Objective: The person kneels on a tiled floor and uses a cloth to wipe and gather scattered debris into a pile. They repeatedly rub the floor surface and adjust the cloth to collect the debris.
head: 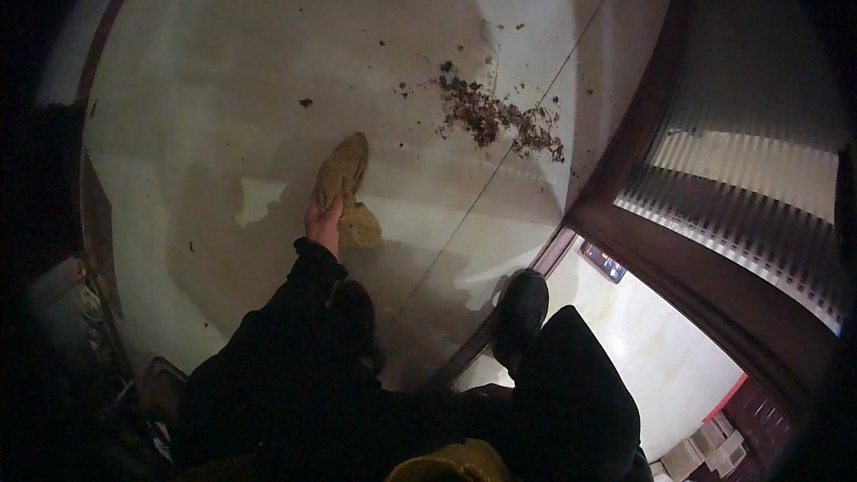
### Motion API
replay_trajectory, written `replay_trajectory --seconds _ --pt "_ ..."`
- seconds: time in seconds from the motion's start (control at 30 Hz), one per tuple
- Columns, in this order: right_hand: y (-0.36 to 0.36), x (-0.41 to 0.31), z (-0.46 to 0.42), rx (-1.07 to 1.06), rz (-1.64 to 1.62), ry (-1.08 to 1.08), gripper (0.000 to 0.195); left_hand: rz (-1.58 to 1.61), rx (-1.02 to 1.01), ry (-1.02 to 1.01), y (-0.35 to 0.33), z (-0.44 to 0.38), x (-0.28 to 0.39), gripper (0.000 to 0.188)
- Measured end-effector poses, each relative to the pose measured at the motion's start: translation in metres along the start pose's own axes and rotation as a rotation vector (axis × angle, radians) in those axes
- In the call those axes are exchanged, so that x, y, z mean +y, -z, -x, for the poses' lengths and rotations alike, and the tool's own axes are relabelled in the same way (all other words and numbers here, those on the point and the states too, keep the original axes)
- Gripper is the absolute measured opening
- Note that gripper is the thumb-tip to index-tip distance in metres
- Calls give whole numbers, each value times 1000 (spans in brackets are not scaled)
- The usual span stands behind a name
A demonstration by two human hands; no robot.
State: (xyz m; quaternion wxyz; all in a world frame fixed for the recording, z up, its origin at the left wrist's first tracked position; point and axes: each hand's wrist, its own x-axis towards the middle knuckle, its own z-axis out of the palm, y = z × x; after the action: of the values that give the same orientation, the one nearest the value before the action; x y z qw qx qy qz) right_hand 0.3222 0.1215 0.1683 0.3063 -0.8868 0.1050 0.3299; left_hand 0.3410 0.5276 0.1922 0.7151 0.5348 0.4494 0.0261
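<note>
My left hand [323, 222], in a dark sleeve, is closed around a yellowish-brown piece of soft material [343, 171], perhaps a cloth or a glove. It is bunched, with one lobe pointing forward and another by the thumb, low over or on the pale floor [268, 67]. Ahead and to its right lies a scattered pile of dry brown debris [485, 114], like crumbled leaves and dirt. My right hand cannot be made out. Another yellowish-brown soft thing [452, 465] shows at the bottom edge, close to my body.
My dark shoes [522, 304] stand near a doorway threshold. A brown-framed door [696, 254] with ribbed glazing stands at the right. Beside its lower edge a phone [602, 262] lies on the lighter floor. Pale blocks or boxes [710, 445] are at the lower right. Dim clutter shows at the lower left.
</note>
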Motion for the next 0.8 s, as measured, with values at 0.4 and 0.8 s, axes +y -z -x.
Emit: replay_trajectory --seconds 0.4,0.8 --pt "18 -27 -7 -56 303 225 15 -235 -7 -78 12 3 -3 47" --pt "86 -5 35 -289 380 265 20 -71 -94 -133 39 15 7 51"
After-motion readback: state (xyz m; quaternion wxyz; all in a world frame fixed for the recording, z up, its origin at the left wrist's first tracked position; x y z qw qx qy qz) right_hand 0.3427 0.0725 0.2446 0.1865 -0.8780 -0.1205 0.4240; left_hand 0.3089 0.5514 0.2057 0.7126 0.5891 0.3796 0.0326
